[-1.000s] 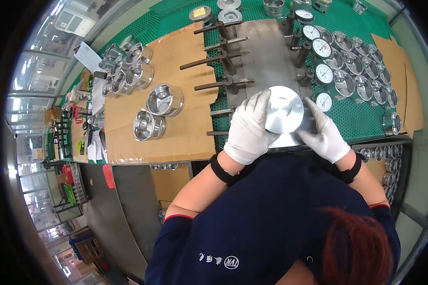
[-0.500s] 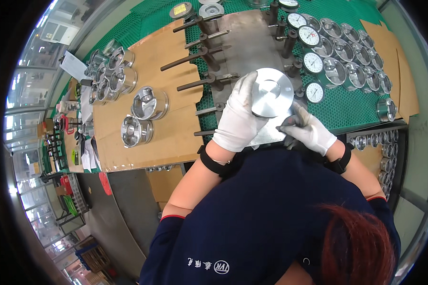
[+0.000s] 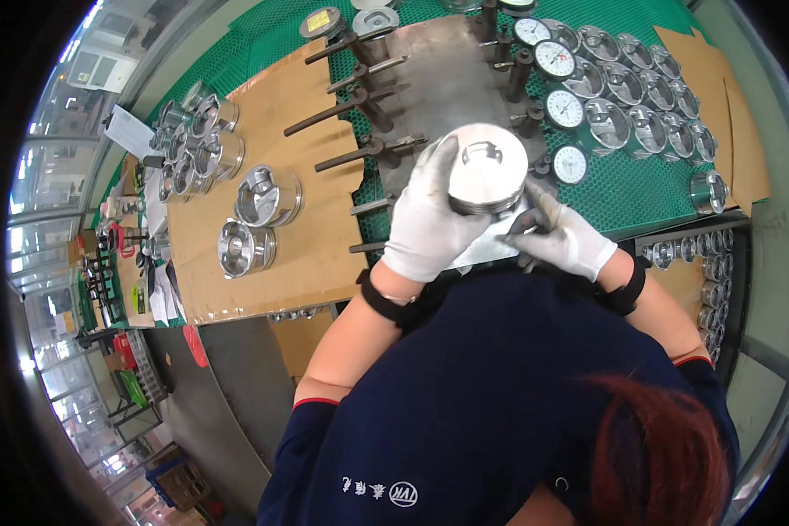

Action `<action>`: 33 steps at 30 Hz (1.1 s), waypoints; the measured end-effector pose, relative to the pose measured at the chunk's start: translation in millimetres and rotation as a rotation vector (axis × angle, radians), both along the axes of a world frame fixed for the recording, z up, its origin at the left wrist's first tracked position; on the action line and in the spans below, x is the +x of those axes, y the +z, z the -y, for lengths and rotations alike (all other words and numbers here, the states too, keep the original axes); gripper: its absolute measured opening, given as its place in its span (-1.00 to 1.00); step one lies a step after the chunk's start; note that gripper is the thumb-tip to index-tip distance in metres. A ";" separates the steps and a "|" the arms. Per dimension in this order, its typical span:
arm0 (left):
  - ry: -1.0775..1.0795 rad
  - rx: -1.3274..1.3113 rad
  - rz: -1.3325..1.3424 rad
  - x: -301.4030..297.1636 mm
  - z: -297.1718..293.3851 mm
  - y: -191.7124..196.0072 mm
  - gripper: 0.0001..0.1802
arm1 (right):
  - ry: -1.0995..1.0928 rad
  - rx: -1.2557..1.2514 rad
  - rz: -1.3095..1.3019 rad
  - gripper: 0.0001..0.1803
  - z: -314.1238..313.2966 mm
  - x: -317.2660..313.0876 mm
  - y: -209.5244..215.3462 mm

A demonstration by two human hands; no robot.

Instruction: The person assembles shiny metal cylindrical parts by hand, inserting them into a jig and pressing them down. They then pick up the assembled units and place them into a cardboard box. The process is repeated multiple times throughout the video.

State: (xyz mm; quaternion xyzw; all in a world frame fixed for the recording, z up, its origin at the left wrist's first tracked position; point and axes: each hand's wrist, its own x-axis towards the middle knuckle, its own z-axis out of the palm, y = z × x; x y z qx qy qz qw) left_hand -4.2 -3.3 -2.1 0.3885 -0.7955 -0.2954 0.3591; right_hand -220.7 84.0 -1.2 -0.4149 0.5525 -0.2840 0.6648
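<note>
Green mesh bench (image 3: 649,188) w/ steel plate (image 3: 447,70) centre | L hand (image 3: 430,219) gripped piston (image 3: 486,168) | R hand (image 3: 565,238) fingers closed on tool (image 3: 524,221), near front edge | cardboard (image 3: 263,149) left, two pistons (image 3: 256,221) apart.

i hold a shiny silver metal piston (image 3: 486,168) (short, round, grooved around its side) tipped so its hollow open end faces up at me, raised just above the grey steel plate (image 3: 438,79), near the round dial gauges (image 3: 563,110).
</note>
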 end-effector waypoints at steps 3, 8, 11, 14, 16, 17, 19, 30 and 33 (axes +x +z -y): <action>-0.128 0.148 0.146 8.0 -3.0 15.6 -0.38 | 0.009 -0.395 -0.152 0.12 -4.5 -0.6 15.4; -0.309 1.061 -0.293 -18.1 -21.8 101.2 -0.49 | -0.359 -0.206 0.401 -0.35 -19.1 -33.6 72.2; -0.114 0.377 -0.179 -2.4 -22.4 94.1 -0.42 | -0.569 -0.214 0.421 -0.62 -45.7 -79.5 68.4; 0.271 0.158 -0.125 57.3 3.7 66.5 -0.39 | -1.014 -0.301 0.166 -0.61 -74.3 -137.3 35.6; 0.457 0.013 0.061 119.0 22.9 38.4 -0.35 | -1.073 -0.278 -0.064 -0.57 -97.3 -190.9 0.9; 0.504 -0.117 0.389 154.4 28.2 38.9 -0.30 | -1.112 -0.235 -0.093 -0.57 -105.4 -217.0 -19.3; 0.752 0.043 0.635 212.5 23.3 21.2 -0.27 | -1.171 -0.131 -0.145 -0.58 -107.8 -243.7 -39.3; 0.774 -0.029 0.821 247.8 48.2 -10.4 -0.59 | -1.294 0.102 -0.317 -0.55 -88.7 -330.6 -136.5; 0.879 0.223 0.737 249.5 42.1 -18.3 -0.57 | -1.487 -0.148 -0.415 -0.31 -103.5 -344.0 -154.5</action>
